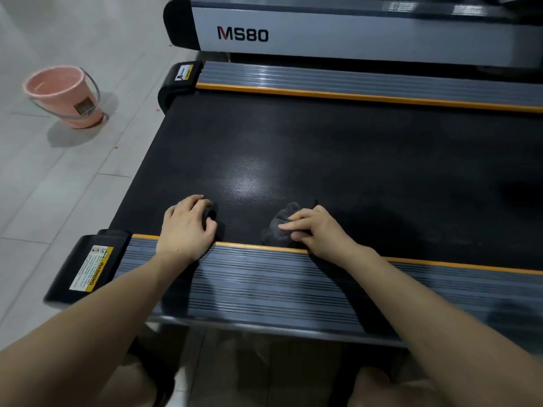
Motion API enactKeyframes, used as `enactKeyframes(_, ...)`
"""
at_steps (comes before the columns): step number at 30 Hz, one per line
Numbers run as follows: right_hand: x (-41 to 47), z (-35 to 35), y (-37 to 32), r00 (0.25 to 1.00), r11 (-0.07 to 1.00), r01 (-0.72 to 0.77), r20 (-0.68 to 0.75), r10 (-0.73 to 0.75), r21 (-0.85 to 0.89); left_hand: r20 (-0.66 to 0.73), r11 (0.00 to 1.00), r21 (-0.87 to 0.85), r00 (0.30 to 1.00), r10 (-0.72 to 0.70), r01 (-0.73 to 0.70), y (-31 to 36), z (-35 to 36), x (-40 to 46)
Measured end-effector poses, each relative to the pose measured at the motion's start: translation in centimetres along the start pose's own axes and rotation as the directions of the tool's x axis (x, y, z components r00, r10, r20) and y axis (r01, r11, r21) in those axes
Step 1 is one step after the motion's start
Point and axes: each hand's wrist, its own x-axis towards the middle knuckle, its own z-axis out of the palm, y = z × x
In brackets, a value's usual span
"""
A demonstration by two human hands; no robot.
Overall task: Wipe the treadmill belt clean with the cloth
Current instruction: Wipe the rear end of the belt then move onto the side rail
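Head view: a pink bucket stands on the pale tiled floor, well apart from the treadmill's end; what it holds cannot be told from here. The black treadmill belt runs across the picture between two ribbed grey side rails, each edged with an orange strip. The near rail lies under both forearms. The left hand rests at the belt's near edge, fingers curled down on the belt, maybe over something dark; whether it grips anything I cannot tell. The right hand pinches a crumpled grey cloth, which lies on the belt just beside the orange strip. Beyond the hands the belt stretches bare to the far rail. Behind that stands a second treadmill marked MS80.
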Motion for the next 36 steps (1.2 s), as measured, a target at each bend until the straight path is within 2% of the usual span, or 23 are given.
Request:
enactKeyframes(4, 0.5, 0.7, 0.2, 0.997, 0.998, 0.054, -0.046, -0.056, -0.028, 0.007, 1.000, -0.014, 1.000, 0.004, -0.004, -0.1, 0.1, 0.0)
enactKeyframes(12, 2.9, 2.0, -0.8, 0.992, 0.993, 0.113, -0.048, -0.115, -0.040, 0.118, 0.999, -0.046, 0.993, 0.032, -0.027, -1.9, -0.7, 0.4)
enactKeyframes(19, 9.5, 6.6, -5.3, 0.955, 0.952, 0.295, -0.015, -0.297, -0.085, 0.111, 0.998, 0.050, 0.993, -0.036, 0.030, -5.8, -2.2, -0.4)
enactKeyframes(22, 13.5, 7.7, -7.4, 0.940, 0.938, 0.335, -0.030, -0.339, -0.092, 0.133, 0.992, 0.123, 0.991, 0.001, -0.018, -7.0, -3.0, -0.4)
enactKeyframes(25, 18.3, 8.0, -9.6, 0.946, 0.943, 0.323, 0.002, -0.324, -0.084, 0.159, 0.987, 0.161, 0.987, -0.001, -0.025, -7.7, -4.1, -0.4)
enactKeyframes(29, 22.0, 7.8, -10.0, 0.990, 0.993, 0.088, -0.104, -0.096, -0.077, 0.214, 0.976, 0.213, 0.977, -0.011, -0.036, -9.2, -6.7, 0.6)
enactKeyframes(34, 18.2, 9.1, -9.6, 0.973, 0.964, 0.219, -0.045, -0.228, -0.152, 0.326, 0.931, 0.305, 0.940, 0.096, -0.201, -11.8, -8.4, 1.1)
enactKeyframes(36, 15.2, 8.8, -9.2, 0.963, 0.955, 0.258, -0.043, -0.266, -0.146, 0.342, 0.926, 0.304, 0.933, 0.113, -0.224, -12.0, -8.2, 0.6)
